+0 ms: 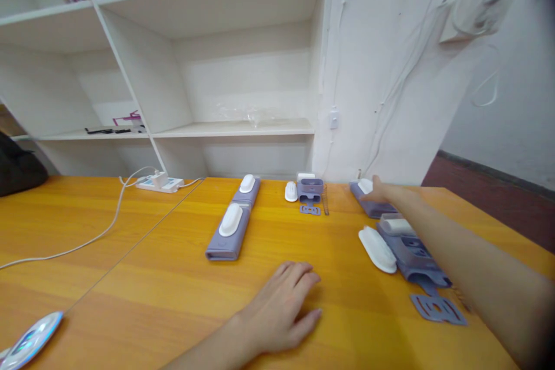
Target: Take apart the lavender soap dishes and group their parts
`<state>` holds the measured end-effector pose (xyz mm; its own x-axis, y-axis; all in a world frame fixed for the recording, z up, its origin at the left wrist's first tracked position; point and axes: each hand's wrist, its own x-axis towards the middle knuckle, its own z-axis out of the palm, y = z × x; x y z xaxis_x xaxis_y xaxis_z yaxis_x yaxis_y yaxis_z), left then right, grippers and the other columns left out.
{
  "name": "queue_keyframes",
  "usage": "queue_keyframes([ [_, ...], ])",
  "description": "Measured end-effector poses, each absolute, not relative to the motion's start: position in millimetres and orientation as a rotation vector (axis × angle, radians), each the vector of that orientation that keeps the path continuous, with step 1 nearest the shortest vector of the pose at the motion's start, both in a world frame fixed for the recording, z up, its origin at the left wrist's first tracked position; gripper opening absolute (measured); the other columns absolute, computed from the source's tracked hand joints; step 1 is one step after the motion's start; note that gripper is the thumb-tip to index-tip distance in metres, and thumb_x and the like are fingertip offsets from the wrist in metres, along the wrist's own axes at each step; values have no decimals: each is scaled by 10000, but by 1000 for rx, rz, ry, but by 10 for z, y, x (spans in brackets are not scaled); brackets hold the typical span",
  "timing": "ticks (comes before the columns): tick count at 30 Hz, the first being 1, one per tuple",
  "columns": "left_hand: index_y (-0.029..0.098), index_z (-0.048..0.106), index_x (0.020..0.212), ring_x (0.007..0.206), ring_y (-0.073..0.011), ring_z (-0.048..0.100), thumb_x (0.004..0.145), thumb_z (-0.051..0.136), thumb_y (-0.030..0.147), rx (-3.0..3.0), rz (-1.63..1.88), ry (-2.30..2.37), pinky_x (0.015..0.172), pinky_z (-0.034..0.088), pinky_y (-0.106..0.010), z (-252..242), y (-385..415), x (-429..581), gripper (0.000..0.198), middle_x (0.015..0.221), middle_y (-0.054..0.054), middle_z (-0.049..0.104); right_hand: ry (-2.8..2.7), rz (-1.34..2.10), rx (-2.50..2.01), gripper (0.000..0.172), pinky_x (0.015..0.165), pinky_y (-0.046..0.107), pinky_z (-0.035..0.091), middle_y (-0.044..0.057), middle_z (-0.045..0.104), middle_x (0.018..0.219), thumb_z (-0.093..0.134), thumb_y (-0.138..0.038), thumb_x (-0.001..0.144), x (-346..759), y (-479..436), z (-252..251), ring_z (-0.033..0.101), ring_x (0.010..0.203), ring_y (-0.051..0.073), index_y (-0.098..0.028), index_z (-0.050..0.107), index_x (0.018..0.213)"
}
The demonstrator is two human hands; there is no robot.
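My left hand (288, 309) rests on the wooden table with its fingers apart and nothing in it. My right hand (378, 189) stretches to the far right, its fingers around a flat purple case (375, 207) that bears a white oval piece (365, 186). Beneath my right forearm lie purple housing parts (410, 251), a white oval cover (377, 249) and a flat purple plate with cut-outs (437, 308). Left of centre, two purple cases with white oval pieces lie end to end, the nearer case (223, 247) larger in view.
At the table's back lie a smaller group of purple parts (310, 191), a white ribbed cover (291, 191) and a spring (325, 200). A white power strip (160, 184) trails a cable. A glossy oval device (34, 338) sits front left. White shelves (234, 128) stand behind.
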<state>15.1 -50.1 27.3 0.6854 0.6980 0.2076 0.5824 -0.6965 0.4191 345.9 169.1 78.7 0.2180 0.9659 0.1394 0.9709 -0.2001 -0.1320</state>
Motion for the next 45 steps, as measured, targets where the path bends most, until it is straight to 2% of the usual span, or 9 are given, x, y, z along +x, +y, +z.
queue_keyframes([
  [3,219,405,1252,1134,-231,451,850,519,297,2579,510,1015,1012,365,-368,268,-500,148,426,1282,-74,479,-1814,84,-2462,710,735,376,475,225,622,1038,732,-394,711,3377,1860,656,619,905,297,-41,460,1264],
  [7,227,411,1245,1120,-235,457,840,532,297,2582,502,1025,1003,373,-373,265,-509,142,428,1270,-72,486,-1779,155,-2576,458,783,374,499,108,588,1110,584,-395,869,3312,1957,564,606,908,200,-134,487,1234],
  [13,233,395,1260,1127,-232,452,841,532,288,2580,494,1032,1010,371,-375,269,-511,139,444,1275,-68,484,-1838,74,-2486,832,671,354,472,235,604,1063,753,-309,626,3319,1954,694,617,925,321,-33,374,1314],
  [23,236,383,1271,1140,-233,451,849,513,265,2578,538,1016,1007,383,-392,248,-513,151,443,1276,-72,480,-1890,-312,-2098,746,681,367,453,182,640,1040,580,-462,751,3005,1325,1336,620,906,350,-147,314,1372],
  [27,239,319,1321,1195,-246,417,863,494,265,2561,638,1052,1037,357,-425,164,-513,145,491,1326,-93,428,-1903,-292,-1858,749,736,359,464,136,652,1053,588,-455,766,2732,761,1409,620,933,335,-183,308,1405],
  [31,228,215,1362,1287,-264,327,882,474,262,2450,987,1235,1072,302,-475,18,-427,150,547,1378,-139,326,-2013,-97,-1480,689,889,394,450,105,585,1216,591,-360,772,2458,303,1149,571,1068,306,-207,342,1396],
  [36,219,137,1372,1349,-286,240,770,656,361,2108,1325,1460,1115,213,-502,-94,-123,92,807,1403,-140,253,-2208,84,-1142,663,1036,432,357,101,458,1363,576,-266,786,2293,42,519,433,1237,263,-208,331,1400],
  [41,217,117,1427,1382,-320,181,567,818,392,1981,1154,1326,1131,166,-501,-111,141,-51,1123,1484,-142,196,-2362,298,-1069,712,1081,433,306,85,404,1407,608,-240,786,2333,-24,192,358,1291,244,-225,298,1426],
  [45,224,250,1423,1363,-312,254,544,835,353,2057,918,1162,1129,190,-490,-72,199,-156,1064,1473,-137,287,-2387,381,-1058,690,1078,452,309,78,398,1418,606,-288,813,2385,-39,171,354,1295,249,-242,298,1428],
])
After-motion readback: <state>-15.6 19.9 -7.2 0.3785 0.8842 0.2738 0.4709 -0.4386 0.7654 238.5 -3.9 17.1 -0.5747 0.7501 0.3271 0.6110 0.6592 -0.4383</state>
